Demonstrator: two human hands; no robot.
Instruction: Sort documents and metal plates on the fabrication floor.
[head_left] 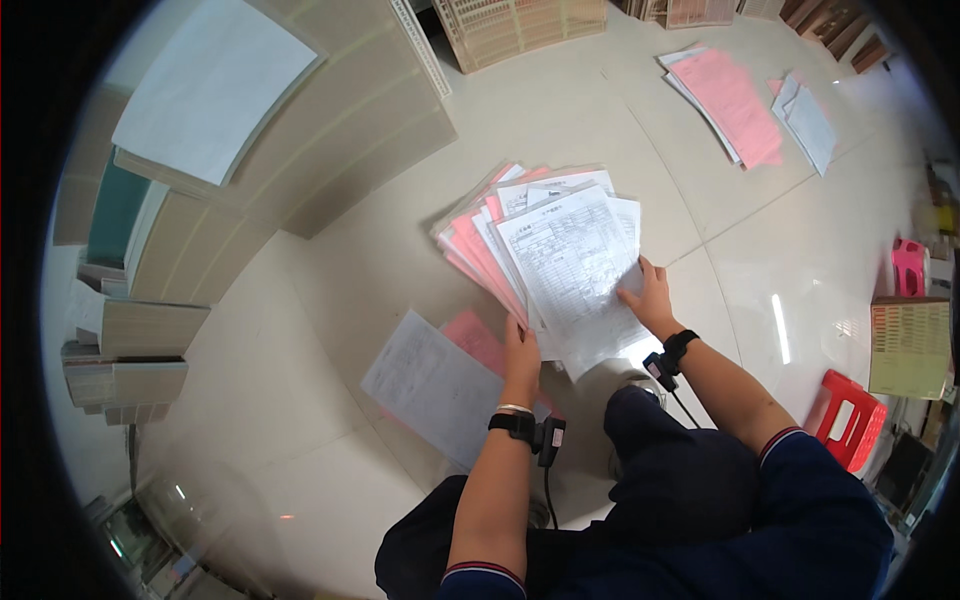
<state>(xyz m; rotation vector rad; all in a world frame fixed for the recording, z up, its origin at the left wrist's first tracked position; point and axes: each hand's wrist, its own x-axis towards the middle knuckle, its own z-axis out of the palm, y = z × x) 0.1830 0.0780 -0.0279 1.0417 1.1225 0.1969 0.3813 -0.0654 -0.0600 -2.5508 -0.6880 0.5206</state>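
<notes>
A fanned stack of pink and white paper sheets (478,243) is held up in front of me, some of them in clear sleeves. My left hand (521,362) is closed on the lower left edge of this stack. On top lies a white printed form (565,262) with a table on it, in a shiny clear sleeve. My right hand (653,302) pinches its right edge, thumb on the face and fingers behind. Below the left hand, a greyish-white sheet (425,385) rests on the floor, partly over a pink sheet (470,336).
Farther right on the tiled floor (770,250) lie a pink-and-white paper pile (728,100) and a smaller white pile (806,125). A red plastic item (850,420) and a yellowish box (908,345) stand at right. Tan stacks (350,130) with a white sheet (215,85) fill the upper left.
</notes>
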